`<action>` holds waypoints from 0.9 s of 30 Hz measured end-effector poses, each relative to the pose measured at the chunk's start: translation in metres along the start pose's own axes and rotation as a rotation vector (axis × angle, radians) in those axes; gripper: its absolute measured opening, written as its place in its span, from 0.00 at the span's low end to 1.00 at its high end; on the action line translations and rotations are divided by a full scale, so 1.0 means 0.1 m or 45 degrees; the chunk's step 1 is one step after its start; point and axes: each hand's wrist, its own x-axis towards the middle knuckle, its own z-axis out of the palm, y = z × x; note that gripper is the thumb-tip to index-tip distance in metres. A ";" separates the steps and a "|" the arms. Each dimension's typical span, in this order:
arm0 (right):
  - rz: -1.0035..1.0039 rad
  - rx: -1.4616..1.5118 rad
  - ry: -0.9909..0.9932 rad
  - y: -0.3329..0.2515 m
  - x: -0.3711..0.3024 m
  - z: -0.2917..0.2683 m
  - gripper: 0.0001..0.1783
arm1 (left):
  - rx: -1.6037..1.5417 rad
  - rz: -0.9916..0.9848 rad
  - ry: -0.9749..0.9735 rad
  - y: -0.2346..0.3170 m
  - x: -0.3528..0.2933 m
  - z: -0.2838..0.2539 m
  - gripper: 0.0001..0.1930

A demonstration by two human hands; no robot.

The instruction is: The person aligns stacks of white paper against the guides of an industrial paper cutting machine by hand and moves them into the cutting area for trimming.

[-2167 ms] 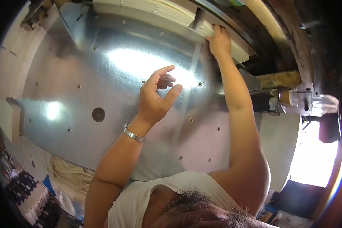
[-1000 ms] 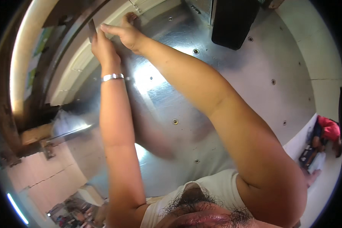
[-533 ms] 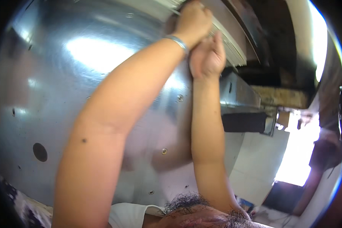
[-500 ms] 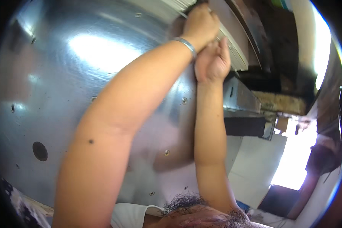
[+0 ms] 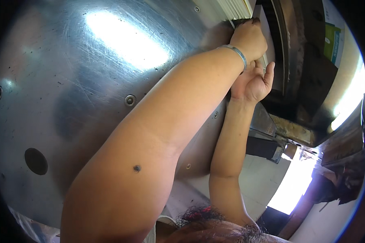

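My left hand (image 5: 249, 38) is closed, knuckles up, at the near end of a pile of thin pale sheets (image 5: 236, 9). What its fingers hold is hidden beneath the hand. A grey bracelet (image 5: 237, 53) circles that wrist. Just below it, my right hand (image 5: 253, 83) lies palm up with the thumb spread away. Its fingers reach behind the left wrist, partly out of sight, beside the edge of the pile. Under both forearms stretches a scratched, shiny metal table (image 5: 89, 77).
Small round fittings (image 5: 130, 100) dot the metal top, and a larger dark round hole (image 5: 36, 161) lies at the left. Dark machine parts (image 5: 308, 73) rise along the right, near a green-and-white package (image 5: 332, 42). A bright opening (image 5: 292, 186) shows at lower right.
Both hands now appear farther right and slightly lower in the picture, and the background has shifted too. The left hand stays closed by the pile, the right still palm up beneath it.
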 end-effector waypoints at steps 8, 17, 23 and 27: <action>-0.112 0.007 -0.015 0.04 0.14 -0.20 0.35 | 0.000 0.166 -0.103 0.00 0.04 -0.10 0.18; -0.262 0.161 -0.118 0.18 0.21 -0.24 0.21 | -0.028 0.194 -0.180 0.03 0.11 -0.11 0.34; -0.312 0.196 -0.104 0.24 0.22 -0.06 0.10 | 0.099 -0.089 -0.398 0.15 0.10 -0.28 0.40; -0.314 0.218 -0.142 0.21 0.21 -0.06 0.21 | 0.117 -0.099 -0.591 0.30 0.13 -0.38 0.50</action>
